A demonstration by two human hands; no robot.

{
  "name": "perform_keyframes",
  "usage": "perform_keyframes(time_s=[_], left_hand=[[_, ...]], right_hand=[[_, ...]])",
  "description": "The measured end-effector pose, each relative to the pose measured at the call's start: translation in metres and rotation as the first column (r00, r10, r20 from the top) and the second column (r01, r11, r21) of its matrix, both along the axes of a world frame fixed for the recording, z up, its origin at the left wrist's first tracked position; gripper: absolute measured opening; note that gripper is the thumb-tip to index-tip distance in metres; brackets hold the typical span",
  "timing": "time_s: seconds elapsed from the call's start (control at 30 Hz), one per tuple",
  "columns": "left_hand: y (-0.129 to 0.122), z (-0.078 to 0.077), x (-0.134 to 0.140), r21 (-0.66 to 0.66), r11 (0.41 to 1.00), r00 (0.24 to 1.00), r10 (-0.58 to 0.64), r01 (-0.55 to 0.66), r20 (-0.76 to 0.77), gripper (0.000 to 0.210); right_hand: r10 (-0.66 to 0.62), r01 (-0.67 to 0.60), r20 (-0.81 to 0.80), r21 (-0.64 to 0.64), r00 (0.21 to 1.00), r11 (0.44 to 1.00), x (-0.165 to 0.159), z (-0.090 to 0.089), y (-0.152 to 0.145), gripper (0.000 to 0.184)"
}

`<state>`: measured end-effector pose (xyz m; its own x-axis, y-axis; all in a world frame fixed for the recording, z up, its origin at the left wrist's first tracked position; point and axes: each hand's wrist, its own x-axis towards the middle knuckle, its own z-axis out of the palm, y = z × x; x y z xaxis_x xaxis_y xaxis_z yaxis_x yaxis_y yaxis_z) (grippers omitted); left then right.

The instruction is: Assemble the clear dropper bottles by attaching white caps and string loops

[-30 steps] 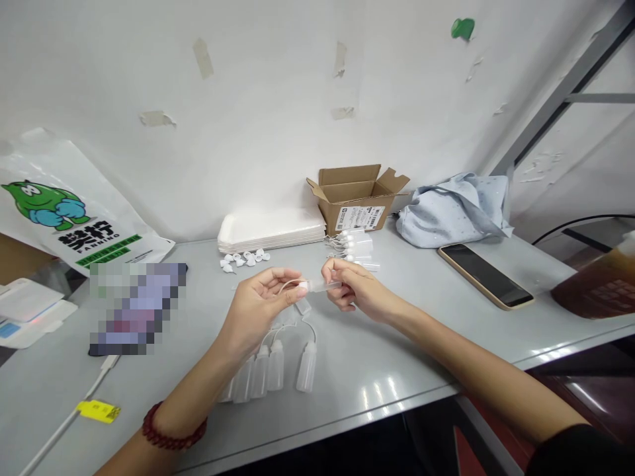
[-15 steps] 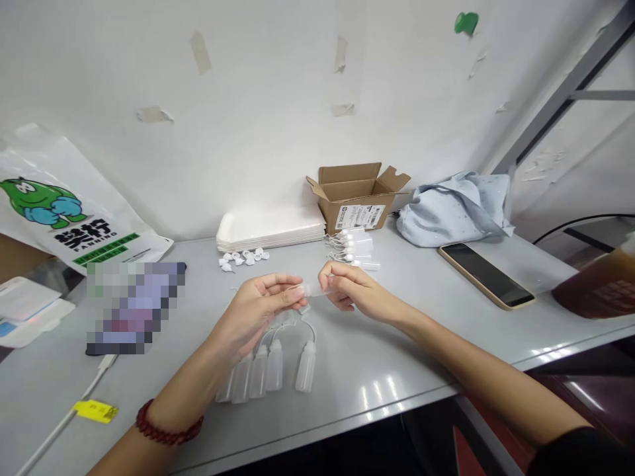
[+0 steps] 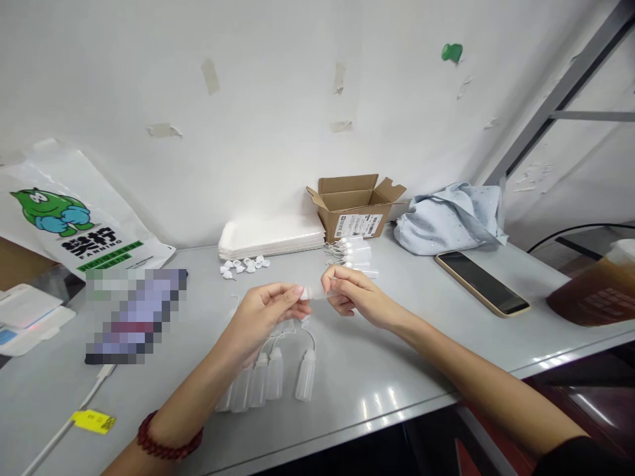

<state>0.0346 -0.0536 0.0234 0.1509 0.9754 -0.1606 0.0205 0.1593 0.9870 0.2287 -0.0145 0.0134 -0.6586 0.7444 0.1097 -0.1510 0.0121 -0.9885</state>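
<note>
Small packing workroom, grey tabletop (image 3: 397,370) against tape-marked wall (image 3: 278,99), open carton (image 3: 354,208), rows of dropper bottles (image 3: 268,380), shopping bag (image 3: 84,218)

From where I'm watching, my two hands meet over the middle of the table (image 3: 397,370), left hand (image 3: 260,311) and right hand (image 3: 354,297) with a small dropper bottle (image 3: 312,291) between them. Just in front of them lies a row of bottles (image 3: 270,380). Behind: loose caps (image 3: 243,266), a stack of trays (image 3: 270,236) against the wall, a cardboard box (image 3: 354,208) to its right with more bottles (image 3: 354,254) before it. A phone (image 3: 481,283) lies further right, a bundled cloth (image 3: 449,215) behind it. A printed bag (image 3: 74,218) leans far left.
</note>
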Motion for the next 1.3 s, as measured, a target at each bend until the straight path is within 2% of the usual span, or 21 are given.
perform_keyframes(time_s=[0.07,0.13,0.23,0.3,0.4,0.53,0.63,0.73,0.8,0.9,0.97,1.03,1.13,1.23,1.3], left_hand=[[-0.001,0.001,0.000,-0.016,0.997,0.996,-0.071,0.070,-0.058,0.036],[-0.003,0.001,0.000,0.035,0.995,0.983,-0.086,0.093,-0.163,0.033],[-0.007,-0.002,0.002,0.232,0.971,0.956,0.020,0.051,-0.292,0.022],[-0.007,-0.002,0.003,0.309,0.951,0.950,0.079,0.020,-0.303,0.020],[-0.005,0.000,0.004,0.223,0.974,0.965,0.031,0.029,-0.262,0.023],[-0.003,0.006,0.002,0.084,0.991,0.967,-0.082,0.105,-0.240,0.037],[-0.005,0.004,0.002,0.114,0.987,0.963,-0.082,0.114,-0.257,0.029],[-0.007,-0.001,0.002,0.224,0.973,0.970,0.005,0.052,-0.244,0.022],[-0.007,-0.002,0.002,0.247,0.969,0.972,0.037,0.023,-0.234,0.022],[-0.005,0.000,0.002,0.165,0.983,0.968,-0.031,0.074,-0.251,0.026],[-0.005,0.002,0.002,0.110,0.984,0.961,-0.105,0.137,-0.257,0.037],[-0.006,0.002,0.003,0.108,0.980,0.952,-0.134,0.169,-0.277,0.042],[-0.009,-0.001,0.004,0.226,0.959,0.919,-0.072,0.170,-0.387,0.037],[-0.010,-0.004,0.004,0.412,0.884,0.852,0.029,0.222,-0.522,0.030],[-0.010,-0.006,0.003,0.492,0.831,0.823,0.076,0.260,-0.563,0.026]], right_hand=[[0.002,-0.002,0.006,-0.003,1.000,1.000,0.000,0.000,0.000,0.013],[-0.001,0.001,0.010,-0.020,1.000,1.000,0.000,-0.001,0.000,0.012],[-0.004,0.005,0.022,-0.064,1.000,0.998,0.000,-0.002,0.001,0.012],[-0.002,0.004,0.024,-0.086,1.000,0.996,0.001,-0.002,0.002,0.012],[0.003,-0.002,0.013,-0.085,1.000,0.996,0.002,0.000,0.002,0.011],[0.017,-0.016,0.016,-0.071,1.000,0.997,0.001,0.002,0.000,0.011],[0.023,-0.022,0.021,-0.067,1.000,0.998,0.001,0.002,0.000,0.011],[0.022,-0.021,0.022,-0.073,1.000,0.997,0.002,0.001,0.001,0.011],[0.022,-0.020,0.019,-0.077,1.000,0.997,0.002,0.000,0.002,0.012],[0.024,-0.023,0.009,-0.056,1.000,0.998,0.002,0.000,0.002,0.012],[0.028,-0.028,0.012,-0.038,1.000,0.999,0.002,0.001,0.001,0.013],[0.025,-0.024,0.021,-0.036,0.999,0.999,0.002,0.001,0.001,0.012],[0.025,-0.024,0.023,-0.062,0.999,0.998,0.002,0.002,0.000,0.012],[0.041,-0.039,0.012,-0.095,0.999,0.995,0.003,0.003,0.000,0.013],[0.043,-0.042,0.010,-0.117,0.999,0.992,0.003,0.004,0.000,0.013]])
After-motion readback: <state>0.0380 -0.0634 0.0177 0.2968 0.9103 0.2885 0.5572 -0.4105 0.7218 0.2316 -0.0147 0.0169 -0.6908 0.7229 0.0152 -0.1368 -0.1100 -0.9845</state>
